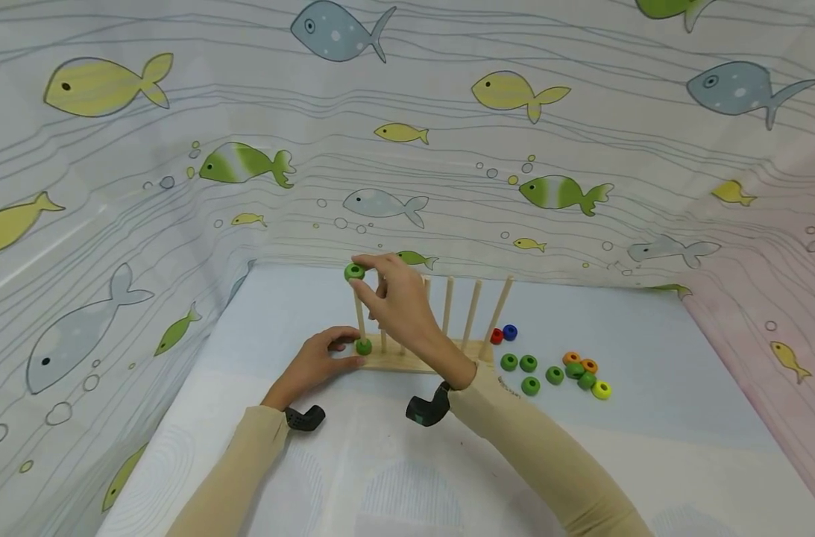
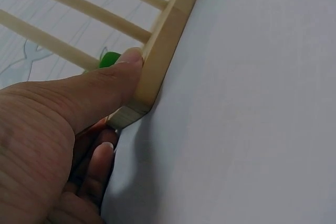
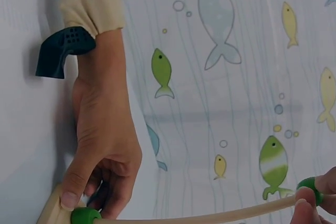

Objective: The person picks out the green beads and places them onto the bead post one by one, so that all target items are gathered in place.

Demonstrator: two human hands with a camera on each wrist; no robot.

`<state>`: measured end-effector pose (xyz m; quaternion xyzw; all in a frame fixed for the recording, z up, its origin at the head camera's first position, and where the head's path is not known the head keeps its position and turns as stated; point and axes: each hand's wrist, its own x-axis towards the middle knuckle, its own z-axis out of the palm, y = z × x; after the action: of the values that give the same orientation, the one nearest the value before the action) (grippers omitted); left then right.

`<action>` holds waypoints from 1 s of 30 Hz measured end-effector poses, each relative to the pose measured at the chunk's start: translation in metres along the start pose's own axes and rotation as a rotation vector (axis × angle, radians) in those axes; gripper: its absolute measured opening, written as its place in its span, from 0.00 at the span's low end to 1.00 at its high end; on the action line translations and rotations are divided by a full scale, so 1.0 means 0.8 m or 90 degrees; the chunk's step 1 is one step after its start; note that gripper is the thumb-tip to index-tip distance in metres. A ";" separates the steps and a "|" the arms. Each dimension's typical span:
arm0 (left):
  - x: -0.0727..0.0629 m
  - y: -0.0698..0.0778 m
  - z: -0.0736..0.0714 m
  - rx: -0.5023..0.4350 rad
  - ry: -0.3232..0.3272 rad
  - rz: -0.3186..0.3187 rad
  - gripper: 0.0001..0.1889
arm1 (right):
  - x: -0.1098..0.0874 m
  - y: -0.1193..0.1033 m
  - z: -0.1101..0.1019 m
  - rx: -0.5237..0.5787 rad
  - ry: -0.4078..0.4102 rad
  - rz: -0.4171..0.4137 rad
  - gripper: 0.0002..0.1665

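Observation:
My right hand (image 1: 405,302) pinches a green bead (image 1: 354,274) between thumb and fingertips, right at the top of the leftmost peg (image 1: 360,317). In the right wrist view that held green bead (image 3: 308,186) sits at the peg's tip. Another green bead (image 1: 363,347) rests at the foot of the same peg. With thumb on the front edge and fingers behind, my left hand (image 1: 318,359) grips the left end of the wooden base (image 1: 397,363). The left wrist view shows the left thumb pressed on the base (image 2: 167,45), beside the lower bead (image 2: 109,59).
Several more upright pegs (image 1: 450,306) stand along the base, partly behind my right forearm. To its right lie loose beads: red (image 1: 497,336), blue (image 1: 510,333), several green (image 1: 531,385), orange (image 1: 571,359) and yellow (image 1: 602,390). A fish-patterned curtain (image 1: 447,164) surrounds the table.

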<state>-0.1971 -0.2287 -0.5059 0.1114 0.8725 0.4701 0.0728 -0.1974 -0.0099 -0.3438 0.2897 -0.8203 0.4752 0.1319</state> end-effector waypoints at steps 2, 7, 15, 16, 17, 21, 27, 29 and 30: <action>0.000 0.001 0.000 0.003 -0.001 0.008 0.32 | -0.001 0.000 -0.001 0.003 0.004 0.001 0.20; 0.001 0.000 0.000 0.006 0.002 0.015 0.33 | -0.006 0.000 -0.004 0.030 0.008 -0.004 0.18; 0.000 0.003 0.000 0.003 0.004 0.022 0.32 | -0.022 0.005 -0.010 0.060 0.013 -0.033 0.15; 0.000 0.003 0.000 0.003 0.004 0.022 0.32 | -0.024 0.005 -0.010 0.058 0.015 -0.038 0.15; 0.000 0.003 0.000 0.001 0.004 0.020 0.32 | -0.027 0.006 -0.010 0.055 0.016 -0.042 0.14; 0.000 0.001 0.001 0.005 0.003 0.018 0.32 | -0.037 0.010 -0.013 0.055 0.009 -0.049 0.14; 0.003 -0.005 0.002 0.016 0.008 0.008 0.34 | -0.051 0.019 -0.018 0.045 -0.022 -0.037 0.14; 0.004 -0.006 0.002 0.013 0.006 0.007 0.34 | -0.057 0.023 -0.019 0.044 -0.035 -0.026 0.14; 0.004 -0.005 0.002 0.012 0.004 0.009 0.34 | -0.060 0.025 -0.020 0.043 -0.041 -0.021 0.14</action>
<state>-0.2003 -0.2288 -0.5105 0.1171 0.8761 0.4630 0.0655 -0.1720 0.0284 -0.3737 0.3228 -0.8027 0.4907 0.1035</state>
